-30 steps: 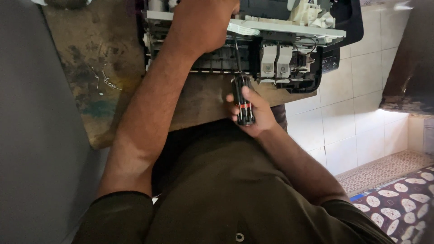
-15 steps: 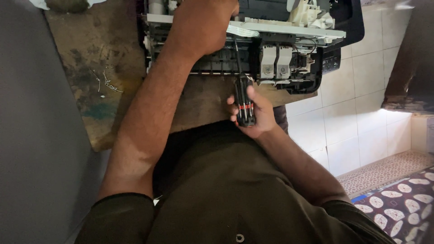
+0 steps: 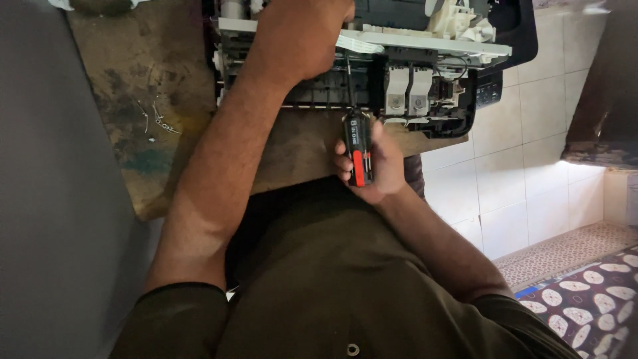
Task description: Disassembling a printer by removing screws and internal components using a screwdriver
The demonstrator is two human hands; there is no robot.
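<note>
Right hand (image 3: 375, 163) clamped around black-and-red screwdriver (image 3: 357, 147), tip seemingly inside opened printer (image 3: 425, 80).

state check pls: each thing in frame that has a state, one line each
printer: covers off, insides exposed, sitting on the workbench.
screwdriver: held upright, shaft run into the printer frame.
right hand: closed around the screwdriver handle.
left hand: pressed on top of the printer; grip hidden.
workbench: stained and worn, small bits of metal lying on it.
</note>
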